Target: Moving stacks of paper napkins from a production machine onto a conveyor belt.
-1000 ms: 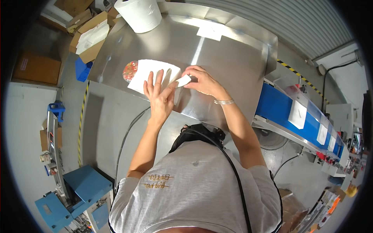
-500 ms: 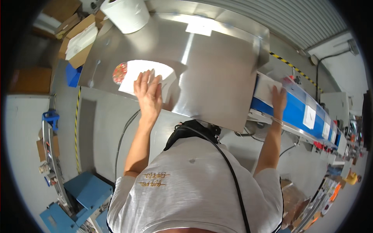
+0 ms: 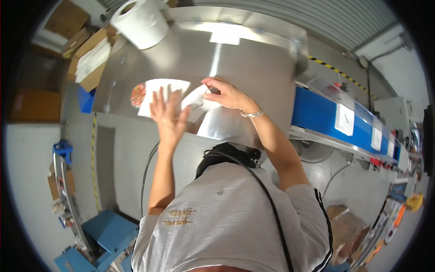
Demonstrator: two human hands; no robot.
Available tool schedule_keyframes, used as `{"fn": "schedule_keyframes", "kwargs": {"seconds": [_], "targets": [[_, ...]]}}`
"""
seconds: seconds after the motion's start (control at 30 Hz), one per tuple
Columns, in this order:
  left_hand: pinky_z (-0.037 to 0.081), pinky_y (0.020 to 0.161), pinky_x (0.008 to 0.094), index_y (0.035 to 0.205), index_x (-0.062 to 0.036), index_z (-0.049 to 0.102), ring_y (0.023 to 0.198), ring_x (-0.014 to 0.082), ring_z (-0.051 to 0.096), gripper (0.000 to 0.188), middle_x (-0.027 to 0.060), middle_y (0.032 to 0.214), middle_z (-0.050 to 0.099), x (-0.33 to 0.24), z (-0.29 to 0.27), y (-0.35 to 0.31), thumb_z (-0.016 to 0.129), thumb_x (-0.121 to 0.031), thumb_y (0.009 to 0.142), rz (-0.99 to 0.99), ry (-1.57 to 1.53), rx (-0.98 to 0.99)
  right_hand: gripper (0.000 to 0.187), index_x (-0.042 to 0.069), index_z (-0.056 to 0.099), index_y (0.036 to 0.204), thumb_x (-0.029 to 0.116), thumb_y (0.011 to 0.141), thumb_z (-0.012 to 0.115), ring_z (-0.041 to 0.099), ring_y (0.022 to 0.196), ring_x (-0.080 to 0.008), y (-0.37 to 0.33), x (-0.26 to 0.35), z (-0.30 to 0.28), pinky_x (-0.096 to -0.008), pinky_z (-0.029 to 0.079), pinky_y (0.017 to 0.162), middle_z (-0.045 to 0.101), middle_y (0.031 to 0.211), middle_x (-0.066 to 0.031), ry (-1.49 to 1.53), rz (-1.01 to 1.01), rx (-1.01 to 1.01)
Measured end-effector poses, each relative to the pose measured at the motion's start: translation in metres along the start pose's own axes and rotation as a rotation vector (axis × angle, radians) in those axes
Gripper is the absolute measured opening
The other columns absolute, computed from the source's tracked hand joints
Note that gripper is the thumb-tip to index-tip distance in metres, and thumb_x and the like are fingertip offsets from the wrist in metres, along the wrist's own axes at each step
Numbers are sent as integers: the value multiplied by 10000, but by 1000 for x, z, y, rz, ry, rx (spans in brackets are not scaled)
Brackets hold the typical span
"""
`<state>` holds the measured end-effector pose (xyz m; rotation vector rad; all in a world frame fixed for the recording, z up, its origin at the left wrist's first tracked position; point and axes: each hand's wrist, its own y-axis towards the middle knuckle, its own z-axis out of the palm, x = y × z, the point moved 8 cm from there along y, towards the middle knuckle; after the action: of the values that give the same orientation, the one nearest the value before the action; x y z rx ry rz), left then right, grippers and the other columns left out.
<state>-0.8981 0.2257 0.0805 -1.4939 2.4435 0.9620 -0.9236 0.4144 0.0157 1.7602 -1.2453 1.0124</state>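
Note:
A white paper piece (image 3: 158, 86), perhaps a sleeve or bag, lies on the left part of the steel table (image 3: 253, 68). From its left end shows a round red-patterned thing (image 3: 138, 95); the paper hides the rest of it. My left hand (image 3: 166, 111) rests on the paper with fingers spread, somewhat blurred. My right hand (image 3: 229, 94) is at the right end, thumb and fingers closed around the raised edge of a white paper flap (image 3: 195, 97). Whether flap and paper are one piece, I cannot tell.
A blue conveyor belt (image 3: 312, 106) runs off to the right, carrying several flat white pieces (image 3: 345, 119). A large white roll (image 3: 142, 25) stands at the table's back left. Beyond the left edge is an open cardboard box (image 3: 93, 59). A black cable (image 3: 272, 208) hangs across my shirt.
My right hand has left the white piece on the conveyor and come over to the flap beside my left hand. White pieces on the belt seem farther along. The left hand has spread its fingers.

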Motion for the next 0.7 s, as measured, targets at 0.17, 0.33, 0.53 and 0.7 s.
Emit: {"fn": "schedule_keyframes", "kwargs": {"seconds": [0.17, 0.33, 0.53, 0.7], "targets": [[291, 1067, 482, 1169, -89, 629, 1304, 366, 369, 327, 171, 1370, 462, 14, -14, 4, 630, -60, 843, -16, 73, -35, 251, 39, 519, 1037, 269, 948, 568, 475, 725, -111, -99, -77, -84, -274, 431, 661, 549, 815, -14, 184, 420, -533], [303, 1057, 484, 1108, -78, 658, 1264, 360, 422, 277, 136, 1316, 523, 12, -18, 2, 610, -26, 841, -19, 54, -80, 369, 30, 577, 977, 395, 933, 549, 550, 690, -297, -241, -132, -216, -380, 456, 638, 583, 809, -126, -574, 601, -849], [289, 1051, 508, 1025, -123, 697, 1262, 354, 422, 295, 99, 1294, 546, 5, -6, 1, 659, -4, 757, 43, 70, -136, 568, 16, 510, 1233, 370, 819, 672, 586, 991, -384, -236, -50, -223, -457, 454, 868, 606, 1122, -224, -1308, 520, -1023], [170, 1098, 523, 957, -151, 720, 1322, 352, 355, 242, 74, 1353, 507, 2, -11, -2, 673, -20, 758, -32, 29, -92, 499, 91, 545, 1224, 166, 767, 729, 526, 1105, -296, -58, 11, -69, -390, 445, 922, 531, 1209, -128, -427, 34, -318]]}}
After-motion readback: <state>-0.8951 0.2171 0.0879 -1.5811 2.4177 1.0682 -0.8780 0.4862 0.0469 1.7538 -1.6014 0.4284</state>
